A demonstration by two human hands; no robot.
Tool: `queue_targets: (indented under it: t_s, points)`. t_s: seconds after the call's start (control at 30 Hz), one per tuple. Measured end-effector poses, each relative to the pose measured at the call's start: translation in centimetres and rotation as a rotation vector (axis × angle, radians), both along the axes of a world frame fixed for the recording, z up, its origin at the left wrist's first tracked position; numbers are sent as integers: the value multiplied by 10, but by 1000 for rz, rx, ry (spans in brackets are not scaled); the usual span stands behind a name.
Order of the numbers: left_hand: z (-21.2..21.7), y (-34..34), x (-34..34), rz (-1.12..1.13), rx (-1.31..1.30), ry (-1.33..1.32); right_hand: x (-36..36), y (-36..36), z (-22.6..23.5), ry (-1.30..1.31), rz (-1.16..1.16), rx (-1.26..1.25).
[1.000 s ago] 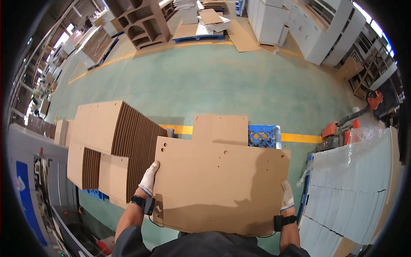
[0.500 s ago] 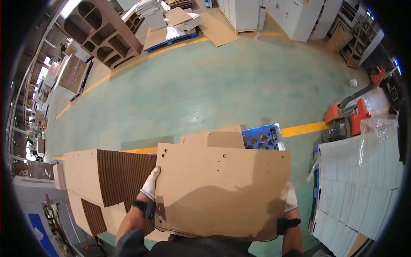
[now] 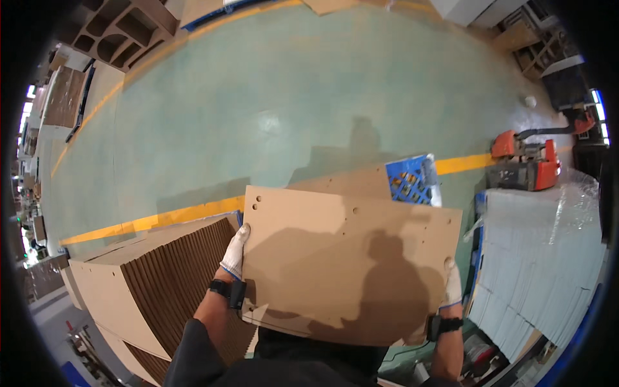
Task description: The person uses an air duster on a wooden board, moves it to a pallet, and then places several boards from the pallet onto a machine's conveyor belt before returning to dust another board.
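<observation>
Between my two white-gloved hands I carry a wide brown board (image 3: 309, 258) with several small drilled holes near its edges. My left hand (image 3: 236, 250) grips its left edge, the thumb on the face and the other fingers hidden behind. On the right edge my right hand (image 3: 452, 284) holds in the same way. Beyond the board's far edge, another brown board (image 3: 358, 184) lies low, partly covered by the one I hold. To my left stands a tall stack of brown boards (image 3: 174, 271), its layered edges facing the held board.
A blue plastic crate (image 3: 412, 179) with small items sits past the board. At right, wrapped stacks of pale panels (image 3: 529, 251) stand beside a red and black pallet truck (image 3: 529, 161). A yellow line (image 3: 180, 216) crosses the green floor. A brown shelf unit (image 3: 122, 32) stands far left.
My view has tipped downward and swung a little. The held board sits slightly further right and is now tilted, its right side lower; both hands keep their hold.
</observation>
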State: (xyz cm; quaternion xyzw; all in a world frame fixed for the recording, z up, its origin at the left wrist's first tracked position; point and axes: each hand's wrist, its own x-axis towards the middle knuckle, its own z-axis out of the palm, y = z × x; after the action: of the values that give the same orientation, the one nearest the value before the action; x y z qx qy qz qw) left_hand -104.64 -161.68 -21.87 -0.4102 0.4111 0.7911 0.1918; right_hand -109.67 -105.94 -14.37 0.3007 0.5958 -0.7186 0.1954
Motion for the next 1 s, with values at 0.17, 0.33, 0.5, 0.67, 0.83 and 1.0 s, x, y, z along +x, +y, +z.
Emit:
queue_targets:
  t_s: [0.17, 0.33, 0.5, 0.67, 0.83, 1.0]
  points:
    - [-84, -2, 23, 212, -42, -10, -67, -34, -82, -15, 148, -64]
    - [-169, 10, 53, 323, -120, -116, -86, -12, -196, 60, 212, -110]
    - [-217, 19, 71, 394, -96, -189, -112, -13, -242, -17, 295, -36]
    - [-239, 13, 71, 385, -147, -166, -122, -2, -272, -49, 301, -190]
    - [-254, 5, 62, 375, -172, -151, -125, -14, -280, -79, 249, -233]
    - [-264, -5, 65, 326, -216, -159, -122, -30, -288, -146, 150, -114]
